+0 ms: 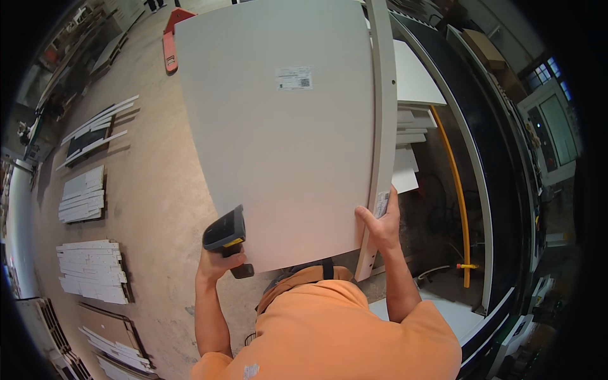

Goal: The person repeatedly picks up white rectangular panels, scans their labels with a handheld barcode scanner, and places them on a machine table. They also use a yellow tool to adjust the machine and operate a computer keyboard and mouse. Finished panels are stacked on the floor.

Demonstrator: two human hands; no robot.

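Note:
My left hand [215, 263] is wrapped round the handle of a dark barcode scanner [226, 231], held by the near left corner of a large white panel [278, 152]. A paper label [294, 78] with a square code is stuck on the panel's upper part. Along the panel's right side stands a long narrow white board [384, 95] with small holes. My right hand [381, 225] grips this board near its lower end, thumb on the panel side and fingers on the outer side. Next to the fingers, a second label [382, 202] shows on the board.
Stacks of white boards [92, 271] lie on the left floor, with long strips [95, 136] beyond. A red pallet jack [171, 50] stands at the far left. To the right are a black conveyor [472, 114], a yellow pipe [453, 183] and more white panels [415, 69].

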